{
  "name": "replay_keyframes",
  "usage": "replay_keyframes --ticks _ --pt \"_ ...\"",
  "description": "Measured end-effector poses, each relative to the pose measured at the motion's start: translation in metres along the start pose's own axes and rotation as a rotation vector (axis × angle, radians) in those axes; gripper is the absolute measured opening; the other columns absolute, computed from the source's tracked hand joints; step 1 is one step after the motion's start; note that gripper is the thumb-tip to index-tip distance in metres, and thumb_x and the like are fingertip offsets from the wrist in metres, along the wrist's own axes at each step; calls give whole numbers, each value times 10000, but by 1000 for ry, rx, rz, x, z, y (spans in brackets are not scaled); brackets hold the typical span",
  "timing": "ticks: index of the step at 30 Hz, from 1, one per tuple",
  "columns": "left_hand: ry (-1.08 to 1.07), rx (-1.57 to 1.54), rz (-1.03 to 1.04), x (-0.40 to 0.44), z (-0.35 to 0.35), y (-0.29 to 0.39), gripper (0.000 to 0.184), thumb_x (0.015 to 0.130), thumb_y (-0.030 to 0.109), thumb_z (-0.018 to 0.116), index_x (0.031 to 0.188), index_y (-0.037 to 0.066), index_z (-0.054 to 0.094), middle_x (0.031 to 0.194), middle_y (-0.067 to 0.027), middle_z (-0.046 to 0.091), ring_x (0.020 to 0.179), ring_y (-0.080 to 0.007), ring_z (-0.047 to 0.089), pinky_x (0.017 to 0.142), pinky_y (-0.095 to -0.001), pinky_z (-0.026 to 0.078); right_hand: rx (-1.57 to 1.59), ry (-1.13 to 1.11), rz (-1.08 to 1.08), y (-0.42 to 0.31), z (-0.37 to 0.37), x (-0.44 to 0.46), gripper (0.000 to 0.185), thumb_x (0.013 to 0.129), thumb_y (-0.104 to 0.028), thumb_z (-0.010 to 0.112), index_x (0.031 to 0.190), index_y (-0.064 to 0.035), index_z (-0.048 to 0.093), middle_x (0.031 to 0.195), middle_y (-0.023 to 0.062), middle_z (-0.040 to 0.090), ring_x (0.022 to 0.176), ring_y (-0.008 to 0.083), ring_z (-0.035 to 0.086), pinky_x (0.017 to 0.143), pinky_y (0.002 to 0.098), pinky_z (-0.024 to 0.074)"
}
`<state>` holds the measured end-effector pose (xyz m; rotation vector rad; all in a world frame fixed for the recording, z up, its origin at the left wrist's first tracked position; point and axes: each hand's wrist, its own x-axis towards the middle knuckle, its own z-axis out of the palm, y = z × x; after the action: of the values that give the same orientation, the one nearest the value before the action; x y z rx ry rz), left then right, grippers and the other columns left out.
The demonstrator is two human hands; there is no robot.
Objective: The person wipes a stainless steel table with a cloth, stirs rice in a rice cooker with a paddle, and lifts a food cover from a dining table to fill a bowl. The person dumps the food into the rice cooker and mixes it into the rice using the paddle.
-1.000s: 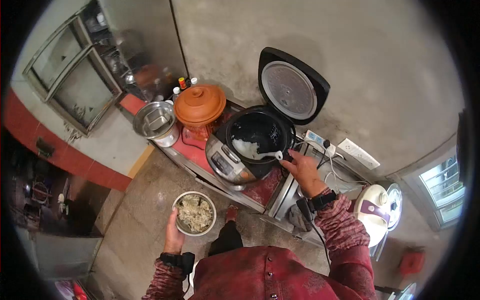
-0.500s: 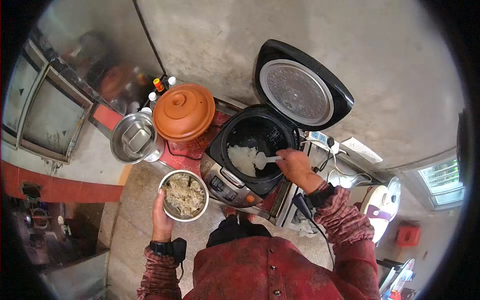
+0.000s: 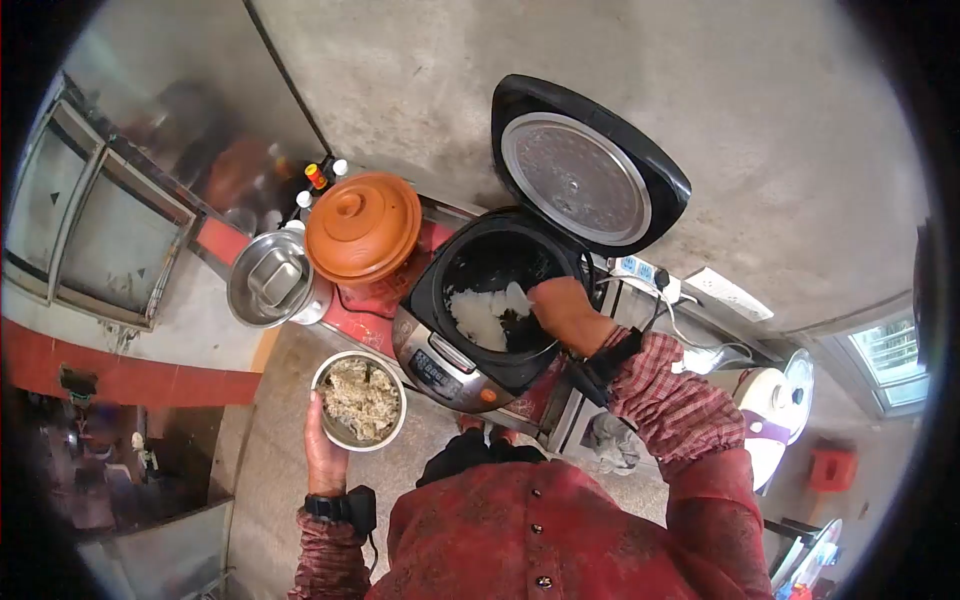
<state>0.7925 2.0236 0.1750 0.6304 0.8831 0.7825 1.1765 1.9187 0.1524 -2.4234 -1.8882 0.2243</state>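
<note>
My left hand (image 3: 325,452) grips a round metal bowl (image 3: 398,424) by its left side, with the thumb at the rim. In the bowl lies a lumpy, brownish-white food (image 3: 360,398) that looks like mixed rice. My right hand (image 3: 566,312) is closed around the handle of a white rice paddle (image 3: 517,298) inside the black rice cooker (image 3: 478,384). The paddle's blade is at the white rice (image 3: 477,317) in the left part of the pot; my fingers cover most of the handle. The cooker's lid (image 3: 575,180) stands up, hinged back toward the wall.
Left of the cooker are an orange lidded clay pot (image 3: 362,228) and a metal pot (image 3: 245,290) with a smaller dish inside. Bottles (image 3: 316,177) stand behind. To the right are a power strip (image 3: 640,272) with cords and a white-and-purple appliance (image 3: 768,420).
My right hand and the paddle have moved slightly left and up within the cooker, and the rice has shifted. My left hand still holds the bowl, a little lower in view.
</note>
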Motion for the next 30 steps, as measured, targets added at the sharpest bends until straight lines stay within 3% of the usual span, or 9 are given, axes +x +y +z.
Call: replay_keyframes --ticks 3,12,16,18,20,22,24,27,30 --pt "8 -7 16 -7 3 -3 490 939 382 483 1267 18 470 1241 -107 546 1122 -221 533 973 -374 411 10 161 -92 6 8 5 76 682 -73 583 716 -52 647 704 197 613 691 383 619 635 451 504" --pt "28 58 57 -23 30 1 471 953 354 465 1279 15 462 1256 -110 536 1127 -215 534 974 -361 410 32 107 -163 -11 34 2 94 684 -66 576 722 -55 662 671 186 613 664 374 626 609 446 505" --pt "-26 65 73 -11 58 13 460 959 339 454 1268 -2 466 1248 -109 540 1123 -206 538 967 -347 416 82 214 -209 7 -12 -15 95 738 -101 563 763 -54 642 699 176 617 698 368 624 598 451 494" --pt "-52 137 22 6 71 17 455 959 331 454 1263 -7 467 1224 -111 552 1093 -196 557 942 -329 437 97 123 -72 5 -23 -27 114 773 -114 577 834 -53 651 756 188 626 715 385 608 604 440 496" --pt "-137 152 68 31 80 11 428 954 316 476 1213 -22 513 1173 -95 577 1061 -167 566 902 -306 453 173 266 -134 11 -23 -49 164 817 -114 588 941 -35 661 772 158 658 658 304 639 582 378 503" --pt "-189 234 30 53 97 15 412 950 296 496 1206 -25 527 1169 -73 581 1060 -146 556 907 -288 437 896 177 309 0 -59 -70 220 842 -107 606 1035 -14 651 781 97 677 623 161 629 562 283 497" --pt "-265 268 92 65 127 19 412 947 290 505 1216 -22 524 1165 -66 584 1059 -138 552 910 -281 430 1262 259 476 -5 -83 -90 240 846 -108 615 1053 6 654 773 67 654 618 109 600 556 257 490" --pt "-380 346 74 97 138 15 402 938 287 534 1212 -7 543 1130 -42 596 1042 -111 539 906 -261 416 1300 330 607 -38 -130 -111 242 842 -83 615 1053 33 637 828 39 663 650 108 608 583 262 497" --pt "-469 359 126 115 158 6 366 930 284 551 1166 6 583 1068 -17 610 971 -83 546 852 -242 433 1113 287 566 -54 -130 -116 271 833 -71 617 1088 20 620 815 88 673 658 172 636 606 294 509"
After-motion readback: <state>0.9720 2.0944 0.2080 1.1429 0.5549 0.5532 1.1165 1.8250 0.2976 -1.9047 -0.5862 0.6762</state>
